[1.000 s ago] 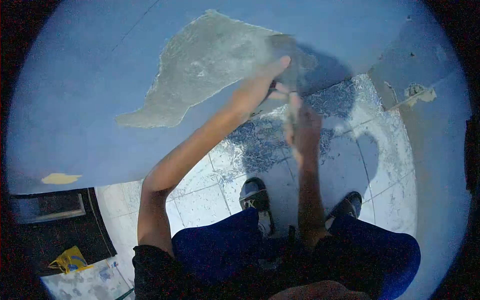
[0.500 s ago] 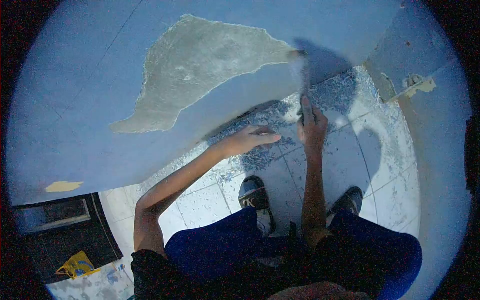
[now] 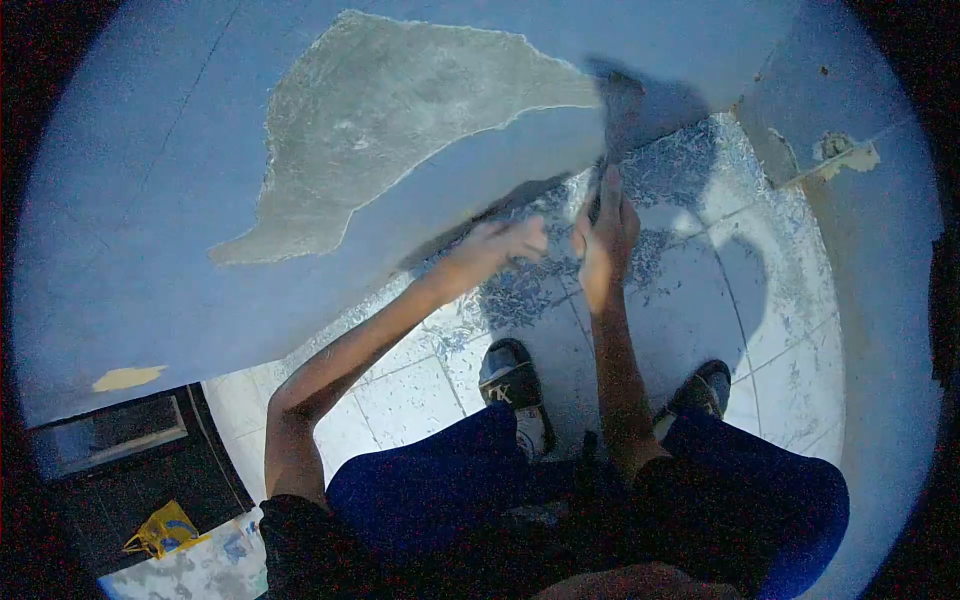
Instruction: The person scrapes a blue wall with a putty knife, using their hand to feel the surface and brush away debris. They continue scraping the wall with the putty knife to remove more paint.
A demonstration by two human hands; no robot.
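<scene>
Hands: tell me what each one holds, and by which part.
The right hand holds a scraper by its handle; nothing shows in the blurred left hand.

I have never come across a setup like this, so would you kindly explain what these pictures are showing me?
There is no machine here, only a person's two bare hands; one camera worn on the head takes every picture, looking forward and down. The right hand has what looks like a scraper in its grip, the blade near the right end of a grey patch on the blue wall. The left hand, blurred, seems to hold nothing. Flakes litter the tiled floor below.
</scene>
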